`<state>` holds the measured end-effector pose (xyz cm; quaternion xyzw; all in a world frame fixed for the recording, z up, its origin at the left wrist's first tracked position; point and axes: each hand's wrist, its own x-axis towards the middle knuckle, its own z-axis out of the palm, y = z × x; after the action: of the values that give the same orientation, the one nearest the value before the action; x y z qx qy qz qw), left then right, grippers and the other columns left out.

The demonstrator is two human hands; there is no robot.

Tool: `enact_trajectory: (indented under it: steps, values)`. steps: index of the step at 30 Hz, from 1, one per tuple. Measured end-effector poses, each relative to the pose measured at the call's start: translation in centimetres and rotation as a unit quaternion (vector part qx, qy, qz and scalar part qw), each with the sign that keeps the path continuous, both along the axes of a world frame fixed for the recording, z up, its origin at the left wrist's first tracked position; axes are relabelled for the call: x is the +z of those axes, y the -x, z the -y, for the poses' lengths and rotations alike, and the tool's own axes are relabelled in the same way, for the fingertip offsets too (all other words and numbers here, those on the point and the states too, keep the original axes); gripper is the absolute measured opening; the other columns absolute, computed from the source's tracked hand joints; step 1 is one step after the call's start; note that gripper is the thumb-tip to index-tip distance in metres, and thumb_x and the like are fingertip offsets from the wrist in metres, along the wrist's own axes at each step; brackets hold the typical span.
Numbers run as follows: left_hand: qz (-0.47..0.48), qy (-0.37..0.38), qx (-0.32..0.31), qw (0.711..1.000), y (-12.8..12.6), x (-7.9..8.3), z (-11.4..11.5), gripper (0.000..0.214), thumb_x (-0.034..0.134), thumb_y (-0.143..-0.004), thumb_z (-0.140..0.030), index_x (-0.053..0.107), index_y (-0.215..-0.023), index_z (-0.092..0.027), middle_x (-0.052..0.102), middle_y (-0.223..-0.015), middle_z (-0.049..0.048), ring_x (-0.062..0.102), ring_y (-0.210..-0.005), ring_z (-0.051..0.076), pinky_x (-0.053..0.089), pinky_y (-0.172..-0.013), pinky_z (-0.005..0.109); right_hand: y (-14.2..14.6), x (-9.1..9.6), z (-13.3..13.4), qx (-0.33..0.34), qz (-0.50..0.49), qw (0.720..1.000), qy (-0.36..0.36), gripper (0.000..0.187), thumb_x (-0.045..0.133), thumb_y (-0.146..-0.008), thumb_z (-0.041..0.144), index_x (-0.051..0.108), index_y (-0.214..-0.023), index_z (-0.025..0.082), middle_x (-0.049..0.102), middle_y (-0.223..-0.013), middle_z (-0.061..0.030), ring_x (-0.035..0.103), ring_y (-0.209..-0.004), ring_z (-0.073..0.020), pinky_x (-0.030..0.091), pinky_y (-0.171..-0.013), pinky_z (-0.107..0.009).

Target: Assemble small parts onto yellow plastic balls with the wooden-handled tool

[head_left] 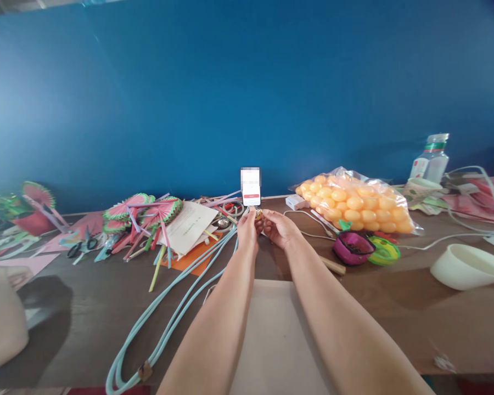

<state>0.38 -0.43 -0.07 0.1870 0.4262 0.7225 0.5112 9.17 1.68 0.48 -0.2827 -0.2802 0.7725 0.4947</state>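
At the far middle of the table my left hand [249,229] and my right hand [278,229] meet, fingertips close together. Both pinch a small gold-coloured object [259,213], too small to make out further and partly covered by the fingers. Just behind them a phone [251,189] with a lit screen stands upright near the blue wall. A light tray or board [274,329] lies beneath my forearms. Left of my hands, a looped bundle of pale blue cord [173,293] runs toward the table's front edge.
Paper fans [164,211], papers [187,227] and scissors [82,246] lie leftward. A bag of orange balls [356,203], a purple container [352,249], a yellow-green dish [385,250], a white bowl [471,269] and a bottle [435,159] stand rightward. A person's arm [2,323] shows at far left.
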Motion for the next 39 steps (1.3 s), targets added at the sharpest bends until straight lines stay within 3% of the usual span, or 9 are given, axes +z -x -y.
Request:
enact_trajectory:
  steps: [11,17,39]
  values:
    - [-0.005,-0.016,0.000,1.000,-0.03,0.06,0.05,0.038,0.078,-0.067,-0.046,0.060,-0.077,-0.014,0.061,-0.063,0.0004,0.055,-0.052,0.008,0.044,-0.051,0.019,0.07,-0.02,-0.07,-0.004,-0.004,1.000,0.007,0.009,0.061,-0.080,0.007,0.063,-0.073,0.012,0.055,-0.056,0.0028,0.044,-0.044,-0.0019,0.039,-0.041,-0.010]
    - [-0.005,-0.034,0.000,0.999,-0.02,-0.09,-0.04,0.037,0.079,-0.065,-0.044,0.060,-0.074,-0.013,0.061,-0.064,0.0014,0.056,-0.053,0.009,0.045,-0.053,0.020,-0.01,-0.21,-0.27,0.009,0.003,1.000,-0.016,0.009,0.070,-0.074,0.011,0.062,-0.074,0.016,0.056,-0.056,0.0033,0.045,-0.045,-0.0047,0.041,-0.041,-0.014]
    - [0.002,-0.014,0.013,1.000,0.01,-0.13,-0.09,0.039,0.080,-0.063,-0.045,0.060,-0.073,-0.012,0.059,-0.064,0.0016,0.054,-0.055,0.008,0.044,-0.055,0.020,0.65,-0.23,0.25,-0.060,0.044,0.996,-0.039,0.019,0.080,-0.061,0.016,0.062,-0.064,0.015,0.052,-0.050,0.0040,0.047,-0.049,-0.0056,0.046,-0.050,-0.016]
